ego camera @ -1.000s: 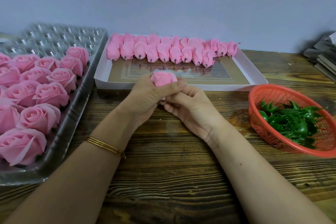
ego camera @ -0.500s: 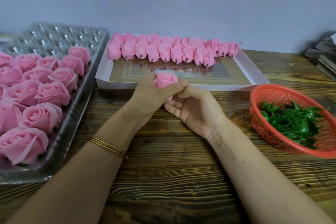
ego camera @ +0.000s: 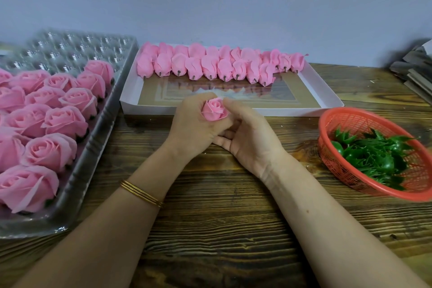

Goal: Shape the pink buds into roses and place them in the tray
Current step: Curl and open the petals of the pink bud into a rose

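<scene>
Gripping pink bud (ego camera: 214,110), both hands (ego camera: 194,130).

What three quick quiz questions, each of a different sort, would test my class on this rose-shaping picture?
1. True or false: the left hand and right hand together grip one pink bud.
2. The red basket holds: A paper scraps, B green calyxes, C scissors.
3. Fill in: the finished roses sit in the clear plastic ____.
Key: 1 true; 2 B; 3 tray.
</scene>
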### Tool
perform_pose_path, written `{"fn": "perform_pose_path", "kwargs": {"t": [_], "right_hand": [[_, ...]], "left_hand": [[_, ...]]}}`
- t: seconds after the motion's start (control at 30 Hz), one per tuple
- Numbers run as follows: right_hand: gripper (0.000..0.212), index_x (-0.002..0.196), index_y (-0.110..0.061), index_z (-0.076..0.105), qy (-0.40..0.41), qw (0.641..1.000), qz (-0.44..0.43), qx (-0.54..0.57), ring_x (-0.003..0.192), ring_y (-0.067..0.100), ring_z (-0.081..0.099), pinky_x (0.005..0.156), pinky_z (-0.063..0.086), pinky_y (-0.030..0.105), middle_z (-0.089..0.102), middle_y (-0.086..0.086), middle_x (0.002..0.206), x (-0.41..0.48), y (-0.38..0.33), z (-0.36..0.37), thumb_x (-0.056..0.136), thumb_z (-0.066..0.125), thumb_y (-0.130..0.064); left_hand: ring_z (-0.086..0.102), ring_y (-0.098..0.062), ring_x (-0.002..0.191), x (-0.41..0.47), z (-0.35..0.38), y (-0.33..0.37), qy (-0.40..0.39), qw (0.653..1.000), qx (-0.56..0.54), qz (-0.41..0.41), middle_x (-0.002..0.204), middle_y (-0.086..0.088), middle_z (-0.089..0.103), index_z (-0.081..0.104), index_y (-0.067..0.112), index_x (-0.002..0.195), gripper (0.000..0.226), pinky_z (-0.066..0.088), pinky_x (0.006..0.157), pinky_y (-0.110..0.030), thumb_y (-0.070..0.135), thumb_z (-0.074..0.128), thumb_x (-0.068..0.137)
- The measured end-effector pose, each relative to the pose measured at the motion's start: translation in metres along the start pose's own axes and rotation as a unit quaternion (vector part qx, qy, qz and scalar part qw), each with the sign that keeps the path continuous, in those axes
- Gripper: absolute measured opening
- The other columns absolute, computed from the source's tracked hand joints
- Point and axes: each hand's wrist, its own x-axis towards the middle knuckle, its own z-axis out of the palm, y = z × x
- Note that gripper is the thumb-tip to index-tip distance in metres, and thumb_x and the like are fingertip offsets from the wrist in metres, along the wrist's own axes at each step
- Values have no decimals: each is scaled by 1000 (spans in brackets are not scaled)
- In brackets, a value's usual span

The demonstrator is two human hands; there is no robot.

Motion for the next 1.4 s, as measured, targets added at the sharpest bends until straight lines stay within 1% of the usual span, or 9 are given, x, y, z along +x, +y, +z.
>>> {"fn": "perform_pose_path", "kwargs": {"t": [0.33, 0.57, 0.7, 0.8, 0.9, 1.03, 1.13, 1.27, 1.4], "right_hand": [[17, 99, -2, 67, -8, 1000, 4, 17, 91, 22, 64, 82, 55, 32, 65, 18, 101, 1, 0, 0, 88, 58, -11], [19, 98, 2, 64, -9, 999, 1, 31, 88, 21, 64, 80, 55, 30, 63, 18, 99, 1, 1, -2, 82, 58, -6], [16, 96, 3, 63, -6, 1000, -1, 26, 86, 21, 64, 79, 55, 29, 63, 18, 96, 2, 2, -2, 83, 55, -2], [19, 90, 2, 63, -5, 1000, -1, 26, 81, 19, 66, 75, 57, 27, 66, 15, 88, 3, 2, -3, 72, 61, -5], [14, 90, -1, 66, -12, 999, -3, 30, 80, 18, 66, 74, 57, 27, 67, 13, 87, 3, 3, -3, 78, 64, -7], [35, 94, -1, 64, -18, 995, 20, 91, 82, 23, 63, 80, 54, 32, 68, 15, 88, 4, 1, -5, 71, 53, -25], [25, 84, -3, 67, -21, 993, 17, 111, 81, 24, 65, 81, 56, 33, 70, 15, 87, 5, 1, -6, 75, 43, -8], [63, 106, 3, 63, -51, 997, -22, 54, 84, 21, 68, 84, 57, 30, 71, 13, 86, 7, 7, -5, 70, 20, 30], [58, 120, 5, 56, -34, 997, -69, -13, 81, 18, 67, 91, 52, 36, 71, 4, 76, 5, 15, -3, 74, 39, 35]], "left_hand": [[51, -11, 60, -2, 0, 1, -2, 999, 51, 6, 66, -11, 64, 62, 7, 70, 25, 45, 58, -37, 28, 75, 64], [53, -10, 60, -4, -1, 4, -14, 998, 54, 9, 64, -2, 63, 63, 11, 70, 19, 44, 59, -33, 21, 79, 67], [46, -11, 58, -5, 1, 5, -13, 998, 64, 18, 59, -5, 55, 55, 3, 66, 30, 38, 57, -32, 27, 74, 66], [43, -13, 59, -5, 1, 4, -19, 998, 62, 16, 59, -4, 49, 49, 1, 65, 33, 37, 57, -33, 25, 72, 66], [47, -13, 60, -4, 1, 2, -2, 998, 55, 8, 62, -9, 57, 54, 3, 68, 28, 40, 58, -33, 22, 74, 69], [47, -13, 56, -2, 0, 1, 36, 998, 48, 10, 61, -10, 58, 56, 1, 69, 32, 41, 56, -29, 19, 80, 78], [42, -7, 56, -1, 2, 5, 57, 998, 23, 20, 59, -13, 51, 51, -3, 66, 40, 37, 54, -24, 22, 81, 75], [48, 0, 57, 0, 5, 11, 80, 996, -24, 14, 64, 3, 56, 62, -3, 75, 21, 41, 56, -14, 8, 80, 78], [60, 5, 56, 0, 9, 13, 90, 993, -78, -5, 62, 11, 66, 67, 2, 86, 10, 46, 55, -10, 2, 76, 81]]}}
